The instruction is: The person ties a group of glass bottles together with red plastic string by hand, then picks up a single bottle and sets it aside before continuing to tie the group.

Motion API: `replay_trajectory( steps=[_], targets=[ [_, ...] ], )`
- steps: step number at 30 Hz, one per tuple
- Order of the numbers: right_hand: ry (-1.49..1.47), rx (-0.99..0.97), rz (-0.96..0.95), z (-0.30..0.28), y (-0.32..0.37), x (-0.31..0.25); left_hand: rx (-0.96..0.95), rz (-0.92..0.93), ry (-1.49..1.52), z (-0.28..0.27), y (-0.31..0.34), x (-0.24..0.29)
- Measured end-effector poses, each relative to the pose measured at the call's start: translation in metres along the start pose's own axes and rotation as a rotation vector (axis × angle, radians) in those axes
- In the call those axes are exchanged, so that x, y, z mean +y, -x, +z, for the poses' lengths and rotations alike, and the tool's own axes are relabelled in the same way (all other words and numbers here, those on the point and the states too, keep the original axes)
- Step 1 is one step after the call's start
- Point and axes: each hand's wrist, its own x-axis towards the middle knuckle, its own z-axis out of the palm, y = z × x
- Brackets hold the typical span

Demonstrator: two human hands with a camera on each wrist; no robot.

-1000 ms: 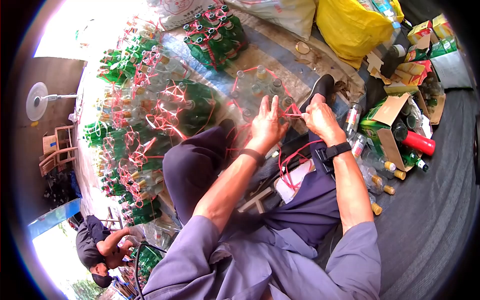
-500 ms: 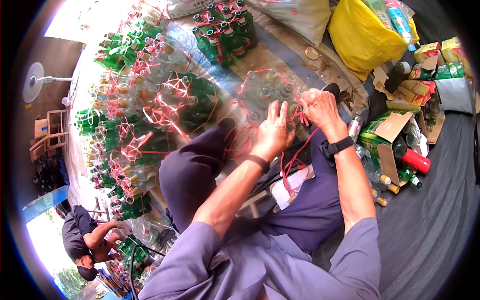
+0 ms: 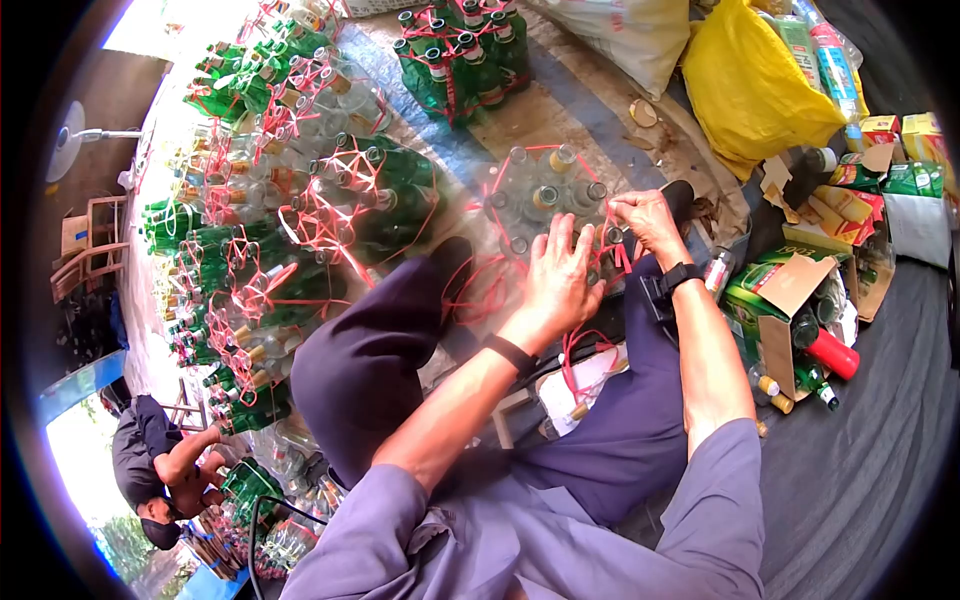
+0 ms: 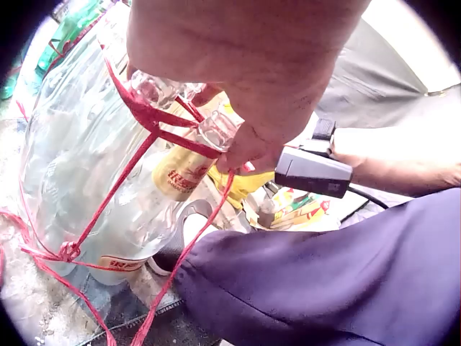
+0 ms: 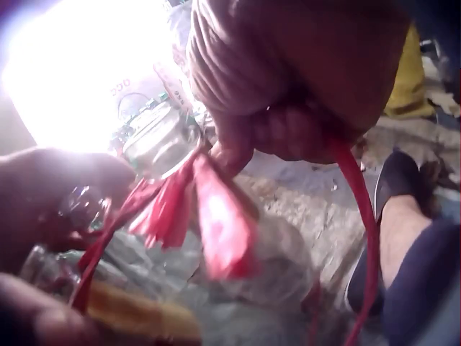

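In front of me stands a bundle of clear glass bottles (image 3: 545, 195), with red plastic twine (image 4: 115, 184) wound round and between the necks. My left hand (image 3: 560, 280) lies over the near bottle necks, its fingers extended and touching the tops. Two labelled bottles (image 4: 180, 173) show beneath it in the left wrist view. My right hand (image 3: 648, 222) is at the bundle's right side, fingers curled, pinching the red twine; one strand runs down from its fist in the right wrist view. Beside its fingertips, a knot with short frayed twine ends (image 5: 223, 231) sits near a bottle mouth (image 5: 162, 140).
Rows of twine-tied bottles (image 3: 380, 200) fill the left side, and a green bundle (image 3: 465, 60) stands ahead. At the right are a yellow sack (image 3: 760, 85) and an opened carton (image 3: 780, 300) with bottles. A white sack (image 3: 620, 40) lies at the back. Another person (image 3: 160, 460) bends at lower left.
My right hand first pulled at the twine, then came close to the knot and has now shifted slightly away. The left hand's fingers have spread over the necks. The head view has shifted.
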Motion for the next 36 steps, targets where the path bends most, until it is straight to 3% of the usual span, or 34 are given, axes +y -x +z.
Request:
replay_trajectory(
  steps=[2,5,9,11,13,15,17,18,19,22,24,25,27,28,30,34,36],
  targets=[
    [-0.18,-0.057,0.051,0.012,-0.003,0.015,-0.011,0.021,-0.021,-0.005,-0.003,-0.001],
    [-0.053,-0.124,0.184,0.005,0.005,-0.017,0.043,0.063,-0.014,-0.004,-0.012,-0.004],
    [0.046,-0.184,0.072,0.007,-0.001,0.004,0.036,0.037,0.127,-0.002,-0.029,-0.007],
    [0.069,-0.215,0.082,0.004,-0.005,0.006,-0.104,0.05,0.157,0.0,-0.037,-0.012],
    [0.11,-0.28,0.102,0.002,-0.004,0.002,-0.078,0.058,0.163,-0.003,-0.042,-0.011],
    [0.107,-0.301,0.172,0.014,-0.011,0.024,-0.251,0.009,0.215,-0.01,-0.049,-0.011],
    [0.451,-0.197,-0.416,0.048,-0.038,0.092,-0.301,0.0,0.203,-0.01,-0.053,-0.012],
    [0.629,-0.096,-0.644,0.045,-0.04,0.088,-0.314,-0.01,0.229,-0.007,-0.054,-0.015],
    [0.624,-0.094,-0.642,0.046,-0.039,0.088,-0.327,-0.019,0.255,-0.005,-0.055,-0.017],
    [0.392,-0.096,-0.518,0.06,-0.044,0.11,-0.247,0.007,0.321,-0.002,-0.054,-0.019],
    [-0.154,-0.132,-0.498,0.076,-0.066,0.161,-0.238,0.004,0.341,-0.005,-0.056,-0.018],
    [-0.154,-0.13,-0.498,0.068,-0.056,0.138,-0.234,0.005,0.291,-0.005,-0.056,-0.018],
    [-0.636,-0.237,0.174,0.034,-0.017,0.044,-0.23,0.006,0.241,-0.004,-0.056,-0.017],
    [-0.638,-0.237,0.174,0.022,-0.008,0.019,-0.207,-0.018,0.205,-0.001,-0.056,-0.017],
    [-0.466,-0.207,0.379,0.003,0.004,-0.011,-0.184,-0.04,0.167,-0.001,-0.055,-0.015],
    [-0.626,-0.29,0.31,-0.011,0.012,-0.019,0.034,0.055,0.088,-0.007,-0.045,-0.008],
    [-0.631,-0.337,0.367,-0.015,0.011,-0.016,0.142,0.086,0.029,-0.009,-0.04,-0.003]
  ],
)
